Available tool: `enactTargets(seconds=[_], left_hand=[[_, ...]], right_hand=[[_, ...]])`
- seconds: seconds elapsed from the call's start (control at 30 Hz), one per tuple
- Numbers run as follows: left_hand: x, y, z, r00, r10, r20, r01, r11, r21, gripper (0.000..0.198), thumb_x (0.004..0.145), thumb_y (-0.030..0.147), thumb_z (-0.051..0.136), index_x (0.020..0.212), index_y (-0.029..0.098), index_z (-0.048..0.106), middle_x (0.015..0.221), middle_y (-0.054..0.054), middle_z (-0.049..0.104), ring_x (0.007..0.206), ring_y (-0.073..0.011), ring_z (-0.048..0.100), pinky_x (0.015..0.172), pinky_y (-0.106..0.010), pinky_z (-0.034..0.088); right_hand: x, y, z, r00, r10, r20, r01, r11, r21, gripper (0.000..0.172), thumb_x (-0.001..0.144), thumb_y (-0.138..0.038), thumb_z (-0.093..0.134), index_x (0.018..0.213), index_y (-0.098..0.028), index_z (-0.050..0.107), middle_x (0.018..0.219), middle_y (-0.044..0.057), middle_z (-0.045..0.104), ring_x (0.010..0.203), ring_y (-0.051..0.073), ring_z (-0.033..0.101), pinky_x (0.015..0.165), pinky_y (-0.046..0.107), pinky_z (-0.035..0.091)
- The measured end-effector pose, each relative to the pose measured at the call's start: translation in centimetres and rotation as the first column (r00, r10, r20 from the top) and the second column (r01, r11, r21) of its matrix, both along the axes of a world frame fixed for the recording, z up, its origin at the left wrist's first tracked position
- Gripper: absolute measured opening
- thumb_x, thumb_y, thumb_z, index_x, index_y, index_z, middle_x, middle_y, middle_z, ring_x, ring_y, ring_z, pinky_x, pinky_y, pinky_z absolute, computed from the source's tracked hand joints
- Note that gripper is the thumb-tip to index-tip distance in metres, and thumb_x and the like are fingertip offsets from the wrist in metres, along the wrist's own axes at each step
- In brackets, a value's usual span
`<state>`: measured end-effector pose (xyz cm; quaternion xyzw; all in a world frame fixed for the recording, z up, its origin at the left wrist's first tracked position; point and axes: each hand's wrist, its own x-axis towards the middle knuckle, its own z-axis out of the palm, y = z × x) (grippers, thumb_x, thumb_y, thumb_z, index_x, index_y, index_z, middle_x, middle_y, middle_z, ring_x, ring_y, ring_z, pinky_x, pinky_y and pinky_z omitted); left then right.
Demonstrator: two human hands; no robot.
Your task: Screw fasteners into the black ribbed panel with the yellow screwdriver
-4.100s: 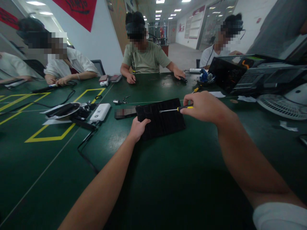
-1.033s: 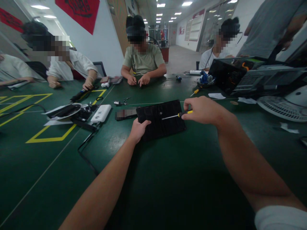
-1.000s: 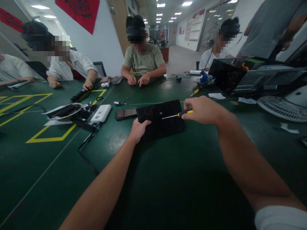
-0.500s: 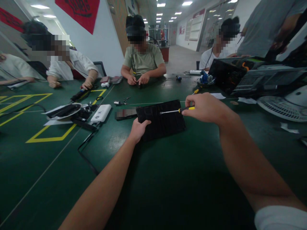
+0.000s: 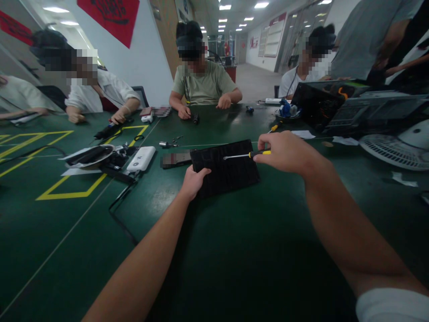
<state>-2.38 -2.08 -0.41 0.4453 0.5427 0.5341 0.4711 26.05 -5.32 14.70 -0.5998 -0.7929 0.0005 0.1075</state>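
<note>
A flat black rectangular panel (image 5: 231,174) with a ribbed surface is tilted above the green table (image 5: 214,250). My left hand (image 5: 194,181) grips its left edge, thumb on top and the other fingers hidden underneath. In my right hand (image 5: 288,152) is a screwdriver (image 5: 239,156) with a yellow and black handle, held between thumb and fingers. Its metal shaft points left across the panel, the tip over the middle; I cannot tell whether it touches. Behind the panel's left corner lies a phone-like dark item (image 5: 176,159).
On the left are a white power bank (image 5: 141,159), a cable (image 5: 122,219) and a round tray of black parts (image 5: 89,156). Small metal pieces (image 5: 167,144) lie beyond the panel. A white fan (image 5: 398,145) and a computer case (image 5: 375,109) stand right. Co-workers (image 5: 204,85) sit opposite.
My hands, the panel and the screwdriver stay almost in place; the handle has shifted very slightly. Across the table, a co-worker's hand has moved right, away from a small dark object.
</note>
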Motion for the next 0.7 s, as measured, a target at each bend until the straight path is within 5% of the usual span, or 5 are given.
enactTargets(seconds=[0.7], left_hand=[[0.01, 0.01, 0.01, 1.0, 0.005, 0.009, -0.005, 1.0, 0.013, 0.036, 0.059, 0.031, 0.084, 0.09, 0.019, 0.073, 0.09, -0.005, 0.077, 0.085, -0.0261, 0.073, 0.085, -0.042, 0.061]], right_hand=[[0.12, 0.11, -0.24, 1.0, 0.001, -0.007, -0.001, 1.0, 0.02, 0.022, 0.086, -0.043, 0.072, 0.097, -0.024, 0.074, 0.095, 0.01, 0.077, 0.087, 0.029, 0.067, 0.07, 0.038, 0.039]])
